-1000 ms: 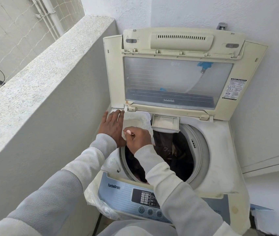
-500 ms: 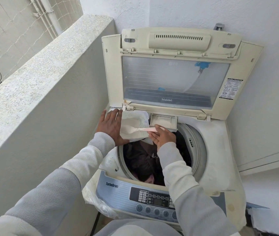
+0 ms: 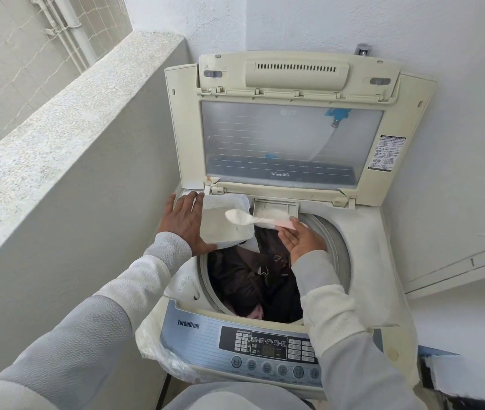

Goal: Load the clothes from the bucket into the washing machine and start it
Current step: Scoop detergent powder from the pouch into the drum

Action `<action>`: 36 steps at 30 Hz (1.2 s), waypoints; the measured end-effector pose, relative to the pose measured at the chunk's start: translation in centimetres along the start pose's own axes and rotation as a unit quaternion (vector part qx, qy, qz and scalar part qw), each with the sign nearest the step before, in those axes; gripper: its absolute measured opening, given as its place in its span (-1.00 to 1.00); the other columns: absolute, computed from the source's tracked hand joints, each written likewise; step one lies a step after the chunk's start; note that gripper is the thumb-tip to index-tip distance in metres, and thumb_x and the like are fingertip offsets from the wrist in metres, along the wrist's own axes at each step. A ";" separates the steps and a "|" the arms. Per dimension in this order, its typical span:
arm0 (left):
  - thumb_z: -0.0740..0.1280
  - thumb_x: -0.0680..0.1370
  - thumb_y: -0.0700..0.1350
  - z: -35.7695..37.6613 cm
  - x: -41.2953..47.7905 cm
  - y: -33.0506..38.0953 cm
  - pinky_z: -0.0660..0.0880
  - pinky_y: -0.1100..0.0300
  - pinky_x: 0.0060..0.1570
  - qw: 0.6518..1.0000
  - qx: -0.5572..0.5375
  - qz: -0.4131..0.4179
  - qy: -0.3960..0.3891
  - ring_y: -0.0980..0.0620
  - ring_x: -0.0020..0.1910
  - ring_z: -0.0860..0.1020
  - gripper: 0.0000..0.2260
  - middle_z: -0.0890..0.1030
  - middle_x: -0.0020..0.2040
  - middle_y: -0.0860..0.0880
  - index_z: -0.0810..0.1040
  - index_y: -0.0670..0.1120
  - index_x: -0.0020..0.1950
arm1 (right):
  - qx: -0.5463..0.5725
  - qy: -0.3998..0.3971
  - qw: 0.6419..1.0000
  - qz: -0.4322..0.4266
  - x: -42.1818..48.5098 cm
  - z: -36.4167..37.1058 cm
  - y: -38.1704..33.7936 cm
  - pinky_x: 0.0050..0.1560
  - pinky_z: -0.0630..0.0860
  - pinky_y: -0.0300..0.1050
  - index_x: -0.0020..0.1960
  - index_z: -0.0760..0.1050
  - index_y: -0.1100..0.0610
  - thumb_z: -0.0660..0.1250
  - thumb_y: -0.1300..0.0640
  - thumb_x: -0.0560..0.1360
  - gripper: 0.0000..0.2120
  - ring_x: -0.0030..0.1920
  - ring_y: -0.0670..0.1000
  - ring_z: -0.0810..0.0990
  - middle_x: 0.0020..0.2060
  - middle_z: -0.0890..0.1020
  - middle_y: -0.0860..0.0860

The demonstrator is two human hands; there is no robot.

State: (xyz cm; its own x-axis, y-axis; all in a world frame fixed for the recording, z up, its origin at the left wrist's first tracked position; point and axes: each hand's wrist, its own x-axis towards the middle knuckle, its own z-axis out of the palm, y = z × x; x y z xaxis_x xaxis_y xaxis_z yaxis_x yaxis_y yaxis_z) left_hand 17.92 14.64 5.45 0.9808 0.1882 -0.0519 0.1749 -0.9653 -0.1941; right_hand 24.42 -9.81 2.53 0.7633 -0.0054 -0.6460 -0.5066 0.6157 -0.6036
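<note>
The top-loading washing machine [image 3: 362, 261] stands with its lid [image 3: 291, 137] raised. Dark clothes [image 3: 247, 279] lie inside the drum. My left hand [image 3: 185, 223] holds a white container of detergent powder [image 3: 223, 223] tilted at the drum's back left rim. My right hand [image 3: 300, 238] grips the pink handle of a spoon [image 3: 239, 217] heaped with white powder, level over the container's right side. A small detergent drawer [image 3: 275, 207] sits open just behind the spoon. No bucket is in view.
The control panel [image 3: 268, 344] with buttons runs along the machine's front edge. A low concrete wall [image 3: 66, 149] stands close on the left. A white wall is on the right. A plastic bag [image 3: 158, 344] hangs at the machine's front left corner.
My right hand has drawn the spoon out of the container and moved right. The spoon is now lifted, loaded with powder. My left hand stays on the container.
</note>
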 end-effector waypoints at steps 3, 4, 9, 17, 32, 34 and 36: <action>0.34 0.18 0.51 0.1 0.1 0.0 -0.18 -0.07 0.46 1.000 0.000 0.002 0.001 -0.10 0.48 0.19 0.16 0.22 0.50 -0.11 0.06 -0.14 0.56 | 0.025 0.018 0.999 -0.029 0.6 -1.0 -2.9 -0.34 0.61 -0.18 0.09 0.56 0.30 0.43 0.30 0.47 -0.79 -0.22 0.13 0.73 -0.07 0.67 0.25; 0.34 0.18 0.51 0.1 0.1 0.0 -0.17 -0.08 0.47 1.000 -0.002 0.002 0.002 -0.10 0.48 0.20 0.16 0.22 0.50 -0.12 0.07 -0.15 0.56 | 0.028 0.029 0.998 -0.038 0.8 -1.3 -3.8 -0.34 0.61 -0.18 0.07 0.57 0.30 0.44 0.29 0.47 -0.81 -0.21 0.14 0.73 -0.06 0.67 0.25; 0.32 0.18 0.52 0.2 0.0 0.0 -0.15 -0.08 0.47 1.000 0.004 0.002 0.002 -0.09 0.48 0.20 0.16 0.22 0.49 -0.10 0.06 -0.14 0.55 | 0.007 0.091 0.992 -0.083 2.0 -2.9 -6.7 -0.35 0.61 -0.17 0.12 0.58 0.32 0.49 0.30 0.42 -0.71 -0.18 0.16 0.73 -0.04 0.67 0.25; 0.34 0.17 0.51 0.3 0.1 -0.1 -0.18 -0.08 0.45 1.000 0.006 0.001 0.000 -0.10 0.47 0.21 0.17 0.24 0.49 -0.11 0.07 -0.14 0.55 | -0.235 0.109 0.933 -0.251 2.9 -2.5 -5.0 -0.10 0.63 -0.11 -0.03 0.67 0.14 0.44 0.23 0.49 -0.92 -0.11 0.11 0.69 -0.09 0.69 0.09; 0.36 0.14 0.50 0.6 0.1 -0.2 -0.17 -0.07 0.44 1.000 0.006 0.000 0.006 -0.11 0.45 0.24 0.17 0.27 0.47 -0.11 0.11 -0.14 0.54 | -0.418 -0.002 0.793 -0.443 1.2 -2.4 -1.4 -0.01 0.58 -0.13 -0.02 0.69 0.20 0.41 0.28 0.48 -0.88 -0.12 0.07 0.66 -0.11 0.71 0.11; 0.36 0.14 0.50 0.5 0.1 -0.2 -0.17 -0.07 0.44 1.000 0.007 0.000 0.006 -0.11 0.45 0.25 0.16 0.27 0.47 -0.11 0.12 -0.14 0.54 | -0.424 -0.016 0.797 -0.430 1.0 -2.2 -1.1 -0.01 0.58 -0.13 -0.03 0.69 0.20 0.41 0.30 0.48 -0.89 -0.10 0.09 0.67 -0.13 0.71 0.11; 0.36 0.15 0.50 0.6 0.1 -0.1 -0.16 -0.07 0.44 1.000 0.006 0.002 0.005 -0.11 0.45 0.24 0.16 0.27 0.47 -0.11 0.12 -0.14 0.54 | -0.417 -0.015 0.800 -0.431 0.9 -2.1 -1.0 -0.01 0.57 -0.13 -0.03 0.69 0.22 0.41 0.31 0.47 -0.89 -0.09 0.10 0.67 -0.12 0.71 0.11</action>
State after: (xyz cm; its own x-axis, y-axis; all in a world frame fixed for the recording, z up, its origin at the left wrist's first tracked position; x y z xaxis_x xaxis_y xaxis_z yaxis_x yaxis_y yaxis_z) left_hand 17.96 14.87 4.92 0.9824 0.1821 -0.0424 0.1698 -0.9639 -0.2051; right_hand 24.73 -12.10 1.59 0.9763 -0.1187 0.1811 0.1301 -0.3468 -0.9289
